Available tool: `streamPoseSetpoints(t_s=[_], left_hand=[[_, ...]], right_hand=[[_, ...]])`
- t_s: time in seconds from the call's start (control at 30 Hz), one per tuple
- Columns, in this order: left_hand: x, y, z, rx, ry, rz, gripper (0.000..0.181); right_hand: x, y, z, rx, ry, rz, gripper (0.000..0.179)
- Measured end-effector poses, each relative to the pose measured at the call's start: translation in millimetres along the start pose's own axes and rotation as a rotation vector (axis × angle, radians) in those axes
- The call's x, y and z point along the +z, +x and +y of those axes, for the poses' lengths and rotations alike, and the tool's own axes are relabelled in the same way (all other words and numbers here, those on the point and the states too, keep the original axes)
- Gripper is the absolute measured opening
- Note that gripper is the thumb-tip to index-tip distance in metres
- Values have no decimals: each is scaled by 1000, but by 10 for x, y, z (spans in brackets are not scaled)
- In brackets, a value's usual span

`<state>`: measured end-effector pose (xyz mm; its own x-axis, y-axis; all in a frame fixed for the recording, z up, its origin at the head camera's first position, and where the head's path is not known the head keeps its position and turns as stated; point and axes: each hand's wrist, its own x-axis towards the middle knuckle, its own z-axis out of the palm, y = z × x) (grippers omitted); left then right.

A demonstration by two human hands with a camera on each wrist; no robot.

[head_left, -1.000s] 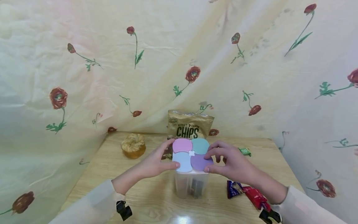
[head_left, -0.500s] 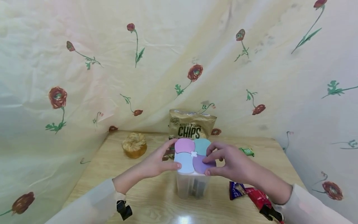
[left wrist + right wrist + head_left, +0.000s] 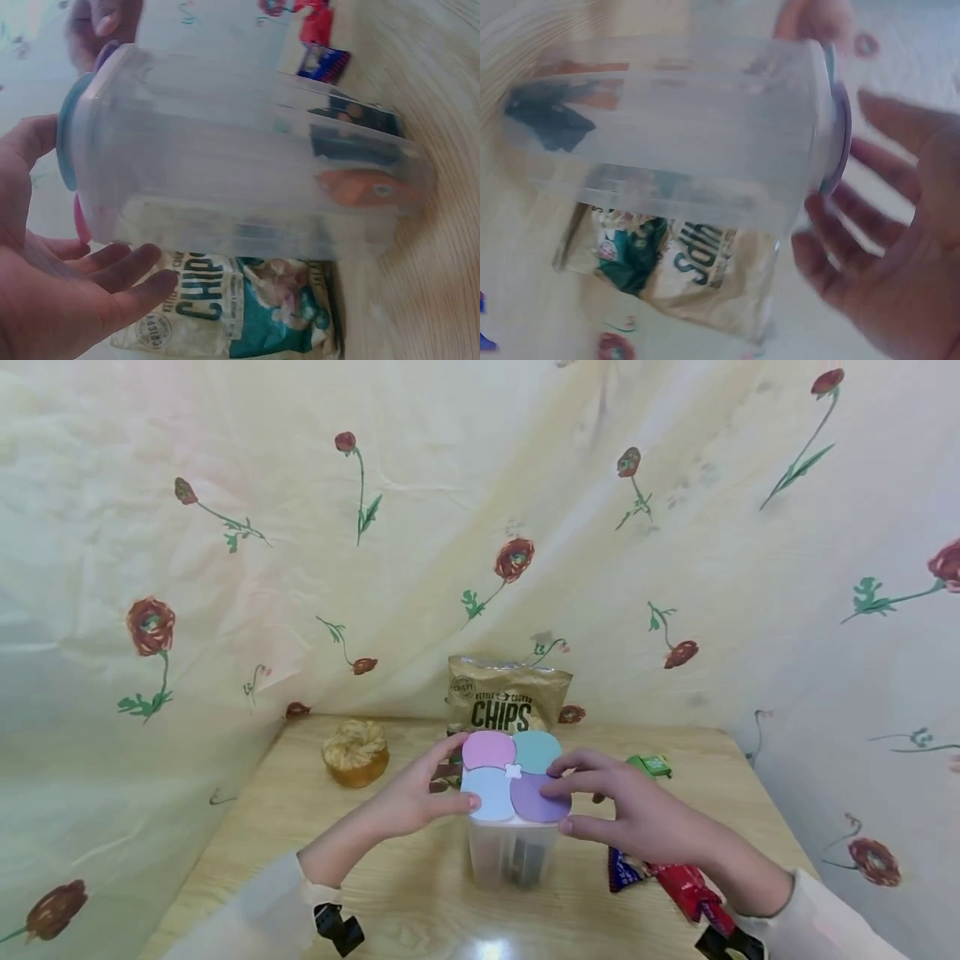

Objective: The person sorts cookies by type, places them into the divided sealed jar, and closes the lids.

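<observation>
A clear plastic storage container (image 3: 510, 856) stands upright on the table, its top bearing pink (image 3: 489, 749), teal (image 3: 537, 752), light blue (image 3: 489, 795) and purple (image 3: 540, 798) lids. My left hand (image 3: 412, 800) holds its top on the left side, thumb at the light blue lid, other fingers around the pink lid's side. On the right, my right hand (image 3: 637, 806) has loosely spread fingers touching the purple lid; in the right wrist view its thumb stands apart from the lid. Through the walls show an orange packet (image 3: 367, 187) and a dark packet (image 3: 551, 116) near the bottom.
Behind the container stands a gold chips bag (image 3: 510, 693). A round bread (image 3: 356, 753) sits at the back left. Right of the container lie a green packet (image 3: 651, 767), a blue packet (image 3: 626, 870) and a red packet (image 3: 684, 889). A flowered cloth (image 3: 420, 527) hangs behind.
My right thumb has come away from the purple lid and the right fingers have spread. The left hand keeps its hold. The container stays in place; the lids look closed throughout.
</observation>
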<state>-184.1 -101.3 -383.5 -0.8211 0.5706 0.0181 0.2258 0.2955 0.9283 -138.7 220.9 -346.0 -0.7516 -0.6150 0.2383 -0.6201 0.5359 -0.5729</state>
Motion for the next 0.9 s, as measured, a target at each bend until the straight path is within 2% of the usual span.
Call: streamPoseSetpoints(t_s=[0.17,0.23,0.3,0.43,0.5,0.57,0.73,0.9], left_hand=[[36,-26,-86,50,-42,15,86],[65,-33,-134,67,-75,57,78],[114,-47,-187,75,-114,133,69],[289,-107,-249,29,-175,343,56],[392,-151,-264,-3,-203,396,57],[488,-201,-263,-26,-261,392,62],[653,-364,-251,-39,-442,319,74],[770,-526,-254,-51,-479,309,76]], right_hand=[[14,-58,203,12,250,55,29],[23,-63,279,44,318,107,29],[32,-59,353,91,366,154,30],[92,-22,512,180,450,235,37],[145,4,603,194,504,255,45],[206,43,694,213,558,263,53],[369,158,879,272,713,233,77],[513,211,945,290,858,155,87]])
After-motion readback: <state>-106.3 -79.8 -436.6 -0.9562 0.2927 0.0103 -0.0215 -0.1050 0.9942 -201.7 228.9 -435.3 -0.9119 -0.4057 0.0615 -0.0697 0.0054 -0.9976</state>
